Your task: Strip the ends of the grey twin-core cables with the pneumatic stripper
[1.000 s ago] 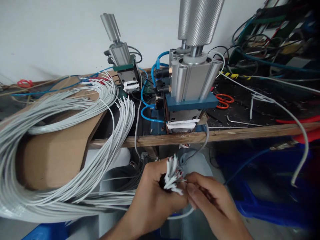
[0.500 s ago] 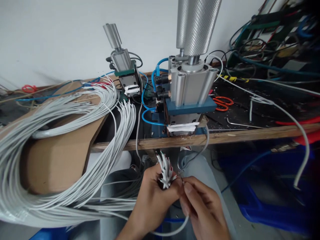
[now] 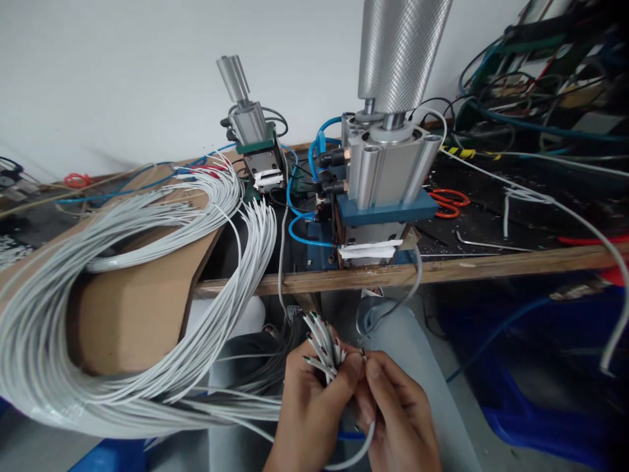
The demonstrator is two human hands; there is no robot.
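A bundle of white cable ends (image 3: 323, 344), with small dark, red and green tips, stands up out of my left hand (image 3: 314, 400), whose fingers are wrapped round it. Close against it, my right hand (image 3: 398, 406) pinches a single white cable (image 3: 366, 446) near its end, thumb against fingers. The cable's dark tip just shows above the pinch, and its length loops down below both hands. My two hands touch at the thumb and fingertips. From the left, several long white cables (image 3: 246, 410) run in behind my left wrist.
Coils of white cable (image 3: 147, 387) lie over cardboard (image 3: 128, 321) on the left. A pneumatic press (image 3: 388, 170) stands at the bench edge (image 3: 472, 265), a smaller one (image 3: 253, 131) behind it. Orange-handled scissors (image 3: 449, 202) lie to its right. A blue stool (image 3: 540, 419) is at lower right.
The view has shifted slightly, so the bench things sit further right. In my left hand the cable ends are fanned out more. My right hand keeps its pinch on the single cable.
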